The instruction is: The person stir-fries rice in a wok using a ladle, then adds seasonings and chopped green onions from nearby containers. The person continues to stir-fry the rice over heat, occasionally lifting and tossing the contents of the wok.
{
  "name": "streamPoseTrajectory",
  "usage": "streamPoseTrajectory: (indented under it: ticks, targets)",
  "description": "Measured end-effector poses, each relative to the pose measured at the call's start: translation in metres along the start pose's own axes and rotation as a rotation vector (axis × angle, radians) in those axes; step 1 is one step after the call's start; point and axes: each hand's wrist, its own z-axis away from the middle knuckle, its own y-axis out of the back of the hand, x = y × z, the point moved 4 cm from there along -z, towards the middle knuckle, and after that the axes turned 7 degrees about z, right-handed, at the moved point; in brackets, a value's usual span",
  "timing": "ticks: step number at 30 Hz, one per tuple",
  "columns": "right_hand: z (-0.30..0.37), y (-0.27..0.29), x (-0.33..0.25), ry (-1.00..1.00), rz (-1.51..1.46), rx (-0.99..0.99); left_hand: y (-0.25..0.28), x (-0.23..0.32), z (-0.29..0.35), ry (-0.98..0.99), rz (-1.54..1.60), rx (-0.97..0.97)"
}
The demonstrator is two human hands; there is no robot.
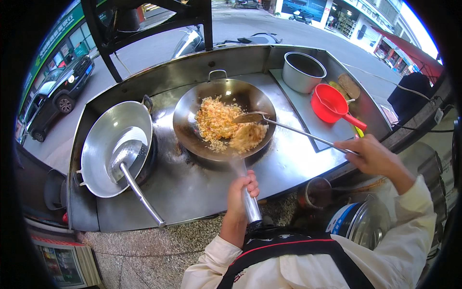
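Observation:
In the middle of the steel stove top stands a wok (185, 126) with fried rice (214, 120) in it, orange-yellow with small bits mixed through. My left hand (240, 192) is closed round the wok's metal handle, on the side nearest me. My right hand (369, 153) grips the end of a long-handled ladle (308, 135). The ladle's bowl is down in the wok, touching the rice at its right side. Some rice at that side looks smeared by motion.
On the left, a wide metal pan (94, 144) holds a perforated skimmer (144, 196), its handle jutting toward me. A grey pot (304, 72) and a red plastic dipper (329, 103) stand at the back right. The stove's raised rim (159, 74) runs along the far side. Lidded containers (370, 221) sit below right.

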Motion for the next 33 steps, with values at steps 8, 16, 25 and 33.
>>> streamPoseTrajectory:
  ticks: [8,16,25,33]
  targets:
    - [-0.018,-0.015,-0.025,-0.127,0.414,-0.268,0.003,0.001,0.000,-0.018,-0.028,-0.010]
    - [-0.081,-0.077,0.038,-0.227,-0.269,0.029,0.003,0.006,0.002,-0.011,-0.032,0.046]
    - [-0.087,-0.095,0.021,-0.169,-0.579,-0.121,-0.003,0.007,0.006,0.019,-0.019,0.077]
    - [-0.061,-0.081,0.012,0.124,-0.306,0.026,0.001,0.007,0.007,0.055,-0.044,0.068]
